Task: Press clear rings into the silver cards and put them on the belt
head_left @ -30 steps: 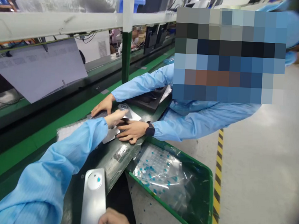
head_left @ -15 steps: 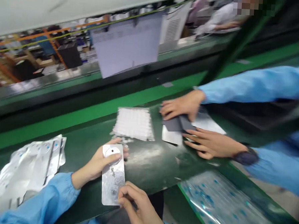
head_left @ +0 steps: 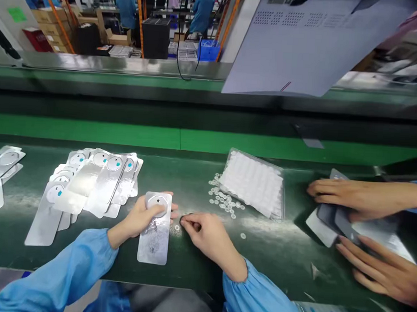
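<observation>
My left hand (head_left: 135, 221) grips a silver rectangular plate (head_left: 154, 244), thumb on top and fingers underneath. The plate has a round white recess near its upper end and dark printing below. Just to its right, my right hand (head_left: 213, 240) is low over the bench, thumb and index finger pinched together; whatever may be between them is too small to make out. A small white ring (head_left: 177, 228) lies by those fingertips. Beyond my right hand are several loose white washers (head_left: 223, 198) beside a clear bag (head_left: 281, 197) packed with white pieces.
Overlapping silver plates (head_left: 102, 187) with blue dots are piled on the green bench (head_left: 193, 176) at left; more plates (head_left: 1, 164) lie farther left. On the right, a co-worker's hands (head_left: 363, 196) handle grey and silver plates (head_left: 321, 227). A paper sheet (head_left: 291, 53) hangs above the back.
My right hand has left the plate's lower edge and moved right, down to the bench. My left hand still holds the plate. The camera view has turned left and levelled.
</observation>
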`<move>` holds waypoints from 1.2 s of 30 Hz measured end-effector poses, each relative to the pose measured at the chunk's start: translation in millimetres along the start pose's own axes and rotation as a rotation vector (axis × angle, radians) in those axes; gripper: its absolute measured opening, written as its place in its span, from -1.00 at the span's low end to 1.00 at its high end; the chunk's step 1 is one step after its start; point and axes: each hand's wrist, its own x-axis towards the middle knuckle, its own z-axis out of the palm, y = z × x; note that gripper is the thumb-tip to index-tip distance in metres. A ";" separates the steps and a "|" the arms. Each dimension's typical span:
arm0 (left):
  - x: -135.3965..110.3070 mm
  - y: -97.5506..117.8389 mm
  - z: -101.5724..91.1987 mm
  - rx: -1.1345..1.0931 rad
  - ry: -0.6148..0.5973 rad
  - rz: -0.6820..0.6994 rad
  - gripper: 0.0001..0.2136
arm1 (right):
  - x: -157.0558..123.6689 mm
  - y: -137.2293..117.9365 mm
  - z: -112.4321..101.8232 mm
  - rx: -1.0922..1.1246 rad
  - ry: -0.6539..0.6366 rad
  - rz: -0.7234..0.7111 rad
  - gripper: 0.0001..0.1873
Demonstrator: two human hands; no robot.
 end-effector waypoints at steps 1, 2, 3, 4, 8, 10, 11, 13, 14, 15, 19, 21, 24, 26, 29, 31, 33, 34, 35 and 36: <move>0.5 0.2 -0.1 0.006 -0.021 -0.014 -0.44 | 1.2 -0.7 0.0 -0.080 0.044 -0.005 -0.69; 0.8 0.7 -0.1 0.014 -0.042 -0.029 -0.45 | 1.2 -1.7 -0.1 -0.141 0.100 -0.015 -0.67; 1.1 1.4 -0.1 0.024 -0.059 -0.042 -0.47 | 0.5 -3.4 0.0 -0.177 0.164 -0.035 -0.62; 1.3 2.0 -0.4 0.035 -0.076 -0.054 -0.49 | -0.6 -5.9 0.3 -0.182 0.232 -0.067 -0.55; 2.7 2.5 -4.5 0.064 -0.123 -0.041 -0.54 | 0.1 -22.8 8.6 0.008 0.439 -0.295 -0.59; 2.7 1.5 -7.4 0.046 -0.105 -0.038 -0.54 | 4.1 -30.3 16.7 0.061 0.451 -0.339 -0.68; 2.4 0.8 -8.9 0.026 -0.087 -0.052 -0.55 | 6.1 -32.6 20.9 0.063 0.448 -0.336 -0.70; 1.4 -0.5 -11.3 -0.017 -0.061 -0.084 -0.61 | 8.9 -34.3 28.0 0.058 0.450 -0.319 -0.72; 0.9 -1.2 -12.2 -0.026 -0.054 -0.082 -0.64 | 9.4 -34.2 30.5 0.060 0.456 -0.315 -0.73; 0.5 -1.8 -12.9 -0.021 -0.053 -0.066 -0.65 | 9.4 -33.9 32.4 0.063 0.461 -0.313 -0.74; 0.3 -3.5 -14.4 0.034 -0.067 -0.009 -0.62 | 7.4 -33.5 35.1 0.068 0.479 -0.313 -0.75; 0.4 -3.7 -14.6 0.058 -0.090 -0.015 -0.59 | 6.8 -34.6 35.2 0.065 0.480 -0.320 -0.76; -0.1 -4.4 -15.0 0.131 -0.080 0.013 -0.59 | 7.0 -37.3 34.3 0.044 0.458 -0.320 -0.80; -0.7 -5.3 -15.5 0.175 -0.048 0.039 -0.60 | 7.4 -39.3 33.0 0.013 0.441 -0.311 -0.82; -0.7 -7.1 -16.0 0.185 -0.021 0.058 -0.63 | 8.2 -42.3 30.6 -0.072 0.422 -0.316 -0.83; 0.1 -7.7 -15.8 0.160 -0.029 0.062 -0.63 | 8.8 -43.7 29.6 -0.138 0.412 -0.322 -0.82; 1.6 -7.2 -15.0 0.115 -0.051 0.056 -0.62 | 9.2 -43.5 29.6 -0.188 0.404 -0.326 -0.81; 2.5 -6.7 -14.6 0.091 -0.059 0.046 -0.61 | 9.3 -42.7 30.1 -0.202 0.404 -0.332 -0.80; 3.4 -6.1 -14.1 0.067 -0.062 0.031 -0.60 | 9.4 -41.4 31.0 -0.211 0.409 -0.343 -0.80; 4.3 -5.4 -13.6 0.045 -0.058 0.015 -0.59 | 9.5 -39.6 32.4 -0.211 0.423 -0.362 -0.80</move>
